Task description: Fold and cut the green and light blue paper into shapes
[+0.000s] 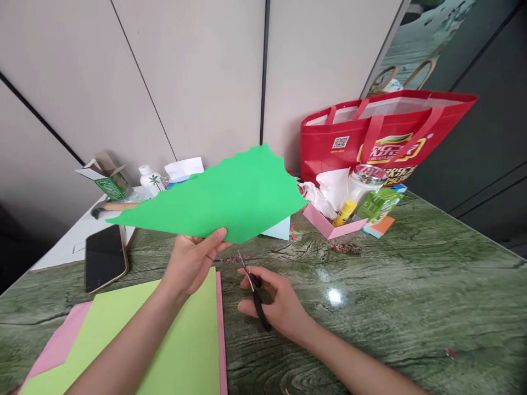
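A sheet of green paper [230, 195] is held up over the table, its upper edge cut in a scalloped, jagged line. My left hand [195, 258] pinches its lower edge, thumb in front and fingers behind. Below the paper, my right hand [275, 302] grips black-handled scissors [256, 299] with the blades pointing up and away. The blade tips are close under the paper's lower edge and look apart from it. Beneath my left forearm lie light green sheets [181, 329] on top of pink paper [61, 340].
A phone [106, 258] and a hammer [111, 207] lie at the left. Toward the right are a pink paper box [329, 227] with a yellow glue stick [345, 213], a lidded jar [362, 186] and a red bag [325, 145]. Red scraps [346, 248] dot the green table [391, 296].
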{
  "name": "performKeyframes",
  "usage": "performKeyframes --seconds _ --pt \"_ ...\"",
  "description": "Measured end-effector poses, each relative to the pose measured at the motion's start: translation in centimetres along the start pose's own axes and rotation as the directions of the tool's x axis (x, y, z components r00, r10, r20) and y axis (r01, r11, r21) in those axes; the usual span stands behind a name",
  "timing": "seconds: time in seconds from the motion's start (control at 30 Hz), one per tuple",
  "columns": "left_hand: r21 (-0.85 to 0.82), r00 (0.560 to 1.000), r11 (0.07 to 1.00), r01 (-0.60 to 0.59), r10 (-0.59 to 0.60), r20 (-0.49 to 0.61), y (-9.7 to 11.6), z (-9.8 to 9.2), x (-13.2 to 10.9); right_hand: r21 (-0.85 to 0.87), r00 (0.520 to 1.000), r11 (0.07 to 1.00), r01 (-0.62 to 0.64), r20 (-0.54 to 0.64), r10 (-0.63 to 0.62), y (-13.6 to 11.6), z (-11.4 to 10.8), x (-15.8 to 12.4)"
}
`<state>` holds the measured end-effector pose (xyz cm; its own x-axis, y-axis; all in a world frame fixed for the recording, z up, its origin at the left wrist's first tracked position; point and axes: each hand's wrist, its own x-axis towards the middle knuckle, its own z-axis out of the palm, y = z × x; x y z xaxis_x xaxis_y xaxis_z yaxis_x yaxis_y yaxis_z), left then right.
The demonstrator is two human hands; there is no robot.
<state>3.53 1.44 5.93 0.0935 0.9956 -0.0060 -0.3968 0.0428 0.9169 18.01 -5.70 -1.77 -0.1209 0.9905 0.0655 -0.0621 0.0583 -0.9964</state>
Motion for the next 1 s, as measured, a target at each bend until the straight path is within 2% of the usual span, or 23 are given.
performKeyframes --seconds 0.1,0.2,0.3,0.43,0.7,1.0 --pt "-0.004 0.999 0.999 0.040 -0.040 -0.029 0.1 -0.2 0.1 0.104 0.995 0.993 -0.057 0.082 0.049 -0.3 -0.1 0.0" --pt "-0.007 0.997 0.997 0.078 -0.078 0.001 -0.1 -0.1 0.0 0.180 0.988 0.981 -0.067 0.152 0.039 -0.3 -0.3 -0.1" --pt "-0.006 0.989 0.989 0.148 -0.148 0.021 -0.4 0.2 -0.2 0.203 0.981 0.976 -0.082 0.187 0.044 -0.3 -0.5 -0.1" --pt "0.010 0.967 0.967 0.253 -0.253 -0.018 -0.7 0.6 -0.4 0.218 0.977 0.970 -0.110 0.202 0.066 -0.6 -0.5 -0.1" --pt "-0.001 0.971 0.971 0.239 -0.239 0.009 -0.9 0.7 -0.6 0.279 0.967 0.946 -0.166 0.232 0.101 -1.3 -0.6 -0.3" --pt "-0.002 0.967 0.967 0.255 -0.255 0.027 -1.1 0.7 -0.9 0.302 0.969 0.940 -0.157 0.231 0.088 -1.4 -0.5 -0.3"
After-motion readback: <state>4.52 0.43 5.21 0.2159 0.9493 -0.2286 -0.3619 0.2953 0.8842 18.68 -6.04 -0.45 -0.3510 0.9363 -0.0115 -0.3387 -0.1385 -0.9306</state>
